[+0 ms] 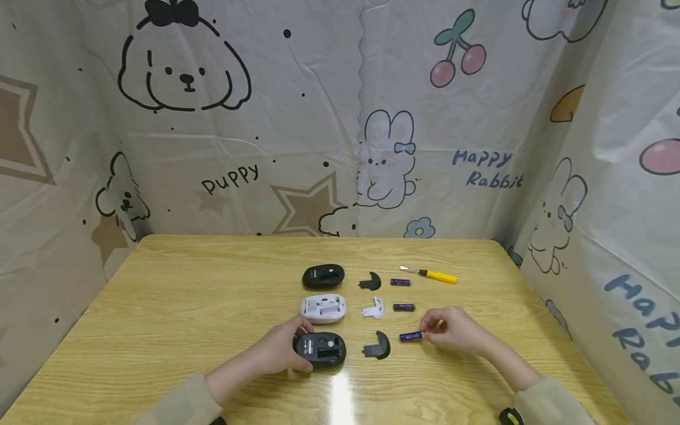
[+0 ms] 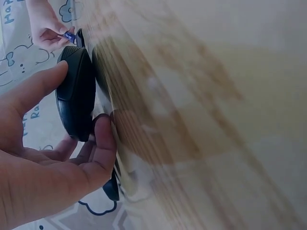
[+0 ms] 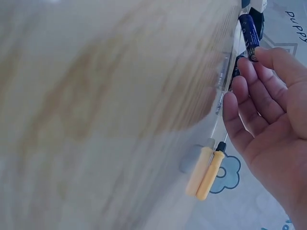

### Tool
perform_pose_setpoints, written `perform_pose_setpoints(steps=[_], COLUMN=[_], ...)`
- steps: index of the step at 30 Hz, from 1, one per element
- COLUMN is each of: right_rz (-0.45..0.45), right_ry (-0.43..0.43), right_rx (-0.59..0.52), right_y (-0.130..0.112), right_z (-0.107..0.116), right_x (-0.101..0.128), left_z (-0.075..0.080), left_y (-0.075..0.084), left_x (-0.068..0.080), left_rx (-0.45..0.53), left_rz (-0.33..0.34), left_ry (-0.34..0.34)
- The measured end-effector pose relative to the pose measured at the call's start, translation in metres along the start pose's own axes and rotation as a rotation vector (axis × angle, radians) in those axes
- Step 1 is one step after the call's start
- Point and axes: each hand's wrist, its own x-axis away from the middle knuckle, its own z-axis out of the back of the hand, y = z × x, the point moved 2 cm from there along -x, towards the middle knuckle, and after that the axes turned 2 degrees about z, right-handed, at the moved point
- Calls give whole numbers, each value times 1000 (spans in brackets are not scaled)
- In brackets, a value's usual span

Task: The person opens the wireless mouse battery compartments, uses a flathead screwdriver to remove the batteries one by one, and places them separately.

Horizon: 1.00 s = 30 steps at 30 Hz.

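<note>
My left hand (image 1: pixel 284 348) grips the nearest black computer mouse (image 1: pixel 324 357) by its left end, thumb on the near side and fingers on the far side. The mouse lies bottom up with its battery slot uncovered. In the left wrist view, its dark side (image 2: pixel 76 96) shows between thumb and fingers. My right hand (image 1: pixel 451 330) pinches the right end of a dark blue battery (image 1: pixel 411 337) between thumb and fingers; the right wrist view shows the battery (image 3: pixel 249 36) at the fingertips. Between mouse and battery lies a black battery cover (image 1: pixel 378 346).
Behind are a white mouse (image 1: pixel 323 309) and another black mouse (image 1: pixel 323 276), both bottom up. A white cover (image 1: pixel 375 309), a black cover (image 1: pixel 370 281) and two batteries (image 1: pixel 404 307) lie right of them. A yellow-handled screwdriver (image 1: pixel 440 276) is at the back right. Printed cloth (image 1: pixel 319 88) surrounds the table.
</note>
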Motion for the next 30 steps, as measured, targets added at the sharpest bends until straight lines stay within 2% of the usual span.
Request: perform_pose_setpoints(steps=[10, 23, 30], right_rz=[-33, -26, -44], right_ry=[-90, -126, -145], right_rx=[-23, 13, 6], right_y=[-1, -2, -4], right_z=[0, 1, 2], right_x=[-4, -7, -6], left_z=[-1, 4, 8], left_y=[-2, 0, -5], left_x=[-4, -4, -4], left_rx=[-45, -59, -40], left_rz=[-4, -43, -49], left_ry=[-10, -33, -39])
